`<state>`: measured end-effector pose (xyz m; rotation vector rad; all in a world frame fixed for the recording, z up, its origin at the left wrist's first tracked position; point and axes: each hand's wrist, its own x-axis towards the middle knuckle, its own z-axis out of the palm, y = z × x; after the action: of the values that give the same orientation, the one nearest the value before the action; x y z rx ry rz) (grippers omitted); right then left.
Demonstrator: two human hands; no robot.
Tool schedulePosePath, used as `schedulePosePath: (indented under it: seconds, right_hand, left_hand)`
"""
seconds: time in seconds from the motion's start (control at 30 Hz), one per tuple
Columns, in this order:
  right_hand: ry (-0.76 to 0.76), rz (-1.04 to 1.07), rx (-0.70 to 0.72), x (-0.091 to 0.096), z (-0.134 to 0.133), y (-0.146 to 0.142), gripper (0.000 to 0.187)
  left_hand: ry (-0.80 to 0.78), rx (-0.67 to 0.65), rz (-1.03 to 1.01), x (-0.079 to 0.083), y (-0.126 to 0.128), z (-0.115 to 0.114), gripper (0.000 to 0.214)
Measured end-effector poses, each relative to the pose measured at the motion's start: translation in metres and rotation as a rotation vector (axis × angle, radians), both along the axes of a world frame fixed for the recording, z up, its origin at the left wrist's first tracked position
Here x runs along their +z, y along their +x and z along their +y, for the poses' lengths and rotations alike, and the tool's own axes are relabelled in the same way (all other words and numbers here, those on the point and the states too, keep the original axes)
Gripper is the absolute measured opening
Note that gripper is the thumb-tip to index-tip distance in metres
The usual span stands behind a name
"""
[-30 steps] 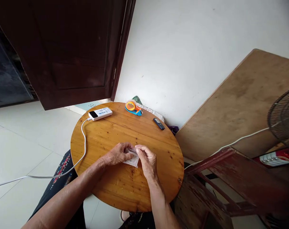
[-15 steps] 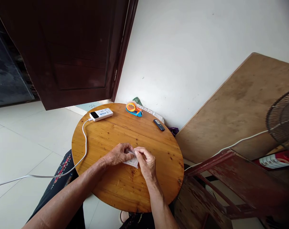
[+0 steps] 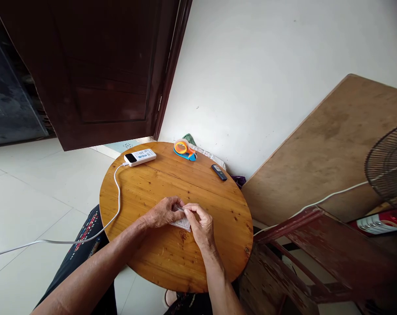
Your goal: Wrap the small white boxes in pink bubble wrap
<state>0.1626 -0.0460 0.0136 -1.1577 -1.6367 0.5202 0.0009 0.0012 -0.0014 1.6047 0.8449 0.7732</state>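
Both my hands meet at the middle of a round wooden table [image 3: 146, 183]. My left hand [image 3: 161, 213] and my right hand [image 3: 201, 223] are closed with pinched fingers on a small clear plastic packet [image 3: 182, 224] that lies on the tabletop between them. The fingers hide most of the packet, and what it contains cannot be made out.
At the table's far edge lie a white power bank [image 3: 140, 157] with a white cable [image 3: 117, 197] trailing off left, an orange and blue tape dispenser [image 3: 183, 149] and a small dark remote [image 3: 219, 172]. A tilted wooden board [image 3: 329, 148], a dark red chair [image 3: 303, 258] and a fan [image 3: 388, 166] stand right.
My right hand has drawn slightly closer to the left over the packet; both hands keep their pinch. The view has shifted a little.
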Motion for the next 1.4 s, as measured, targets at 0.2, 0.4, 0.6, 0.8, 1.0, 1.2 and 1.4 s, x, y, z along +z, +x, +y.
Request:
schedulePosePath:
  seconds: [0.2, 0.4, 0.6, 0.8, 1.0, 1.2, 1.4]
  right_hand:
    - [-0.017, 0.001, 0.003, 0.0005, -0.0002, -0.0004, 0.012]
    - [-0.05, 0.0, -0.003, 0.0017, -0.0012, -0.0004, 0.014]
    - [-0.08, 0.004, 0.001, 0.0043, -0.0023, -0.0001, 0.014]
    - [-0.092, 0.013, 0.005, 0.0027, -0.0018, 0.0014, 0.015]
    - [-0.074, 0.009, 0.006, 0.0013, -0.0015, 0.002, 0.016]
    - [-0.072, -0.001, 0.006, 0.0027, -0.0014, 0.0019, 0.015]
    - [-0.079, 0.005, 0.002, 0.0023, -0.0016, 0.0019, 0.015]
  left_hand:
    - [-0.016, -0.017, -0.018, 0.0003, -0.0006, -0.0001, 0.029]
    - [-0.023, -0.017, -0.013, 0.0026, -0.0011, -0.0006, 0.031]
    - [-0.011, -0.017, 0.002, 0.0037, -0.0023, -0.0009, 0.032]
    - [-0.018, -0.032, -0.025, -0.0004, -0.0019, 0.0001, 0.035]
    - [-0.025, -0.035, -0.023, -0.0004, -0.0017, 0.0, 0.037]
    - [-0.042, -0.047, -0.037, 0.0001, -0.0017, 0.0, 0.039]
    - [-0.044, -0.041, -0.032, 0.0004, -0.0017, 0.0, 0.04]
